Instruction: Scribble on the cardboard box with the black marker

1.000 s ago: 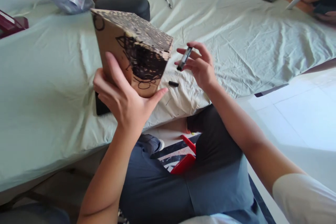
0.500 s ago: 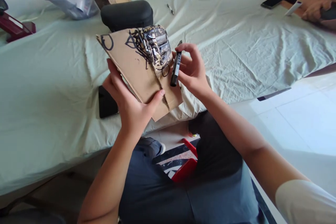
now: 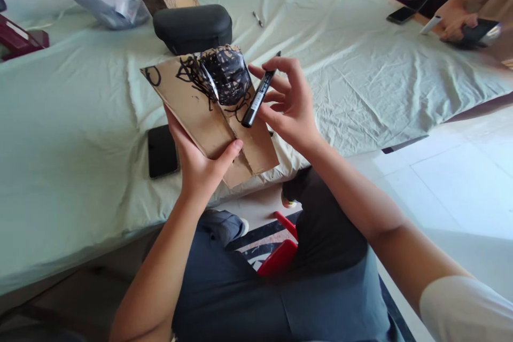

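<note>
Two bare hands busy here. The left hand (image 3: 200, 165) is clasped round the edge of a brown corrugated-cardboard box (image 3: 196, 112), thumb pressed on its near face, keeping it tilted above the table edge. The right hand (image 3: 294, 104) pinches a slim black marker with a pale-printed barrel (image 3: 258, 97) over the box's right side; can't tell if the marker's blunt end actually touches the cardboard. Its narrow end, which I take for the nib, points up and away.

My read: this is mid-inking, a pause to look things over between strokes. Another stroke would call for swinging the nib round onto the cardboard while the left grip stays steady.

Lettering: the barrel's print is too small for me to read, no brand I can make out. The box has an O-like ring at its left corner, something A-ish further along, then a dense black scribble (image 3: 228, 75) up top.

Around the box: a black smartphone (image 3: 160, 152) just left, a rounded black hard case (image 3: 192, 26) right behind, pale green cloth (image 3: 360, 64) underneath and spreading off right.
</note>
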Motion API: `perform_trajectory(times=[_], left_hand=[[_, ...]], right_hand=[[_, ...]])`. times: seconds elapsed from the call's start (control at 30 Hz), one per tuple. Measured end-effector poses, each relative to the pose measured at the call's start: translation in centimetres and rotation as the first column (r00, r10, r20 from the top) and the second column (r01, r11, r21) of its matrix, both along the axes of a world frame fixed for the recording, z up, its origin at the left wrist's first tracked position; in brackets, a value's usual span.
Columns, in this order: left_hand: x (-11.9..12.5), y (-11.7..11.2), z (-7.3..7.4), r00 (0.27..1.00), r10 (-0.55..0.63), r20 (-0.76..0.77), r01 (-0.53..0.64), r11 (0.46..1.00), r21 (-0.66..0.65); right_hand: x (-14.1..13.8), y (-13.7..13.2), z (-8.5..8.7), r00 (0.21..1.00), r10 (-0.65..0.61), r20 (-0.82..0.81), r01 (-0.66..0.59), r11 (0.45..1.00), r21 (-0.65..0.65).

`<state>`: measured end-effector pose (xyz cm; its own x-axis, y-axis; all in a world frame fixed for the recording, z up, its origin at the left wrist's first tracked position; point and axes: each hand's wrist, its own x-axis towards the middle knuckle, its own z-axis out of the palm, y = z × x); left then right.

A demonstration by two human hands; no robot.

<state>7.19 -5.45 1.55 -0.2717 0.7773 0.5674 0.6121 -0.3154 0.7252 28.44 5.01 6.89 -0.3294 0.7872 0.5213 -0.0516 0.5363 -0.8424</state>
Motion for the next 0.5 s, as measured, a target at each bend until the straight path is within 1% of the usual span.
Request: perform_trajectory(times=[0.13,0.27,0.4,0.47,0.5], left_hand=[[-0.5,0.7,-0.1,0.999,-0.016,0.043,0.017,1.000,-0.023],[-0.1,1.2,-0.1,0.997,-0.029,0.071,0.030,0.999,-0.013],[0.8,1.2,-0.6,0.999,-0.015,0.048,0.015,1.000,-0.002],[1.1,1.0,-0.8,0.999,-0.002,0.046,0.003,1.000,-0.023],[1.1,0.9,-0.8,0.998,-0.002,0.057,0.004,0.999,-0.042]], right_hand=[[-0.9,-0.5,0.5,0.999,-0.011,0.043,0.009,1.000,0.029],[-1.7,-1.1,1.8,0.999,-0.032,0.043,0.030,0.998,0.056],[-2.0,-1.7,3.1,0.986,-0.135,-0.101,0.147,0.981,0.126],[-1.9,-1.9,3.4,0.971,-0.174,-0.164,0.200,0.967,0.158],[-1.8,-2.0,3.4,0.967,-0.172,-0.190,0.204,0.965,0.167]])
